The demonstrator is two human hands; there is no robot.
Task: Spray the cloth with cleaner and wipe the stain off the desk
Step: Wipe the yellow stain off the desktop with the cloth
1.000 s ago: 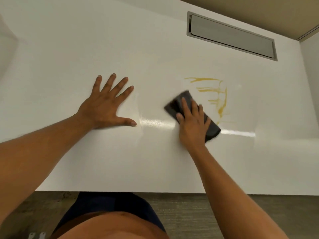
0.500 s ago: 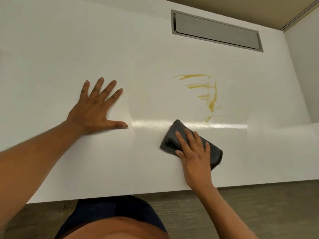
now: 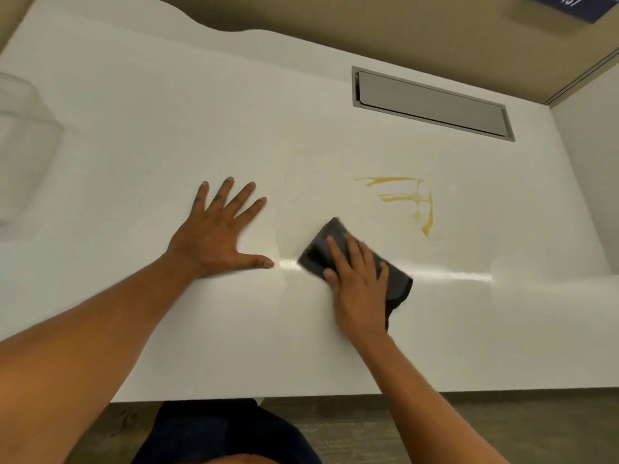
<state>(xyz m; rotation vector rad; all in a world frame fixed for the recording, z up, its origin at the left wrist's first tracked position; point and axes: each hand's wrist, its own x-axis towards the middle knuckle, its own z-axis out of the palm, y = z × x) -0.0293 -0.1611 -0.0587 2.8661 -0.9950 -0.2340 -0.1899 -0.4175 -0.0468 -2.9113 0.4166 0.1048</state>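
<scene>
Cloth, dark grey and folded into a long shape, lies flat on the white desk. Its long side runs on a slant, from the far left corner down to the near right corner. The far left corner points up and away from the person. The right hand lies flat on top of the cloth and presses it down on the desk. The fingers of that hand are straight and close together, and they point to the far left, along the long side of the cloth. They are not curled around the cloth. The cloth sticks out past the fingertips at the far end, and it also shows to the right of the hand, beside the little finger. The thumb rests at the left edge of the cloth. The yellow stain is on the desk beyond the cloth and a bit to the right. The stain has thin lines going sideways and one line going down. The cloth is near the stain but does not touch it. The left hand lies flat on the bare desk to the left of the cloth, with its fingers spread wide and nothing in it. A grey slot with a lid is set in the desk near the far edge.
</scene>
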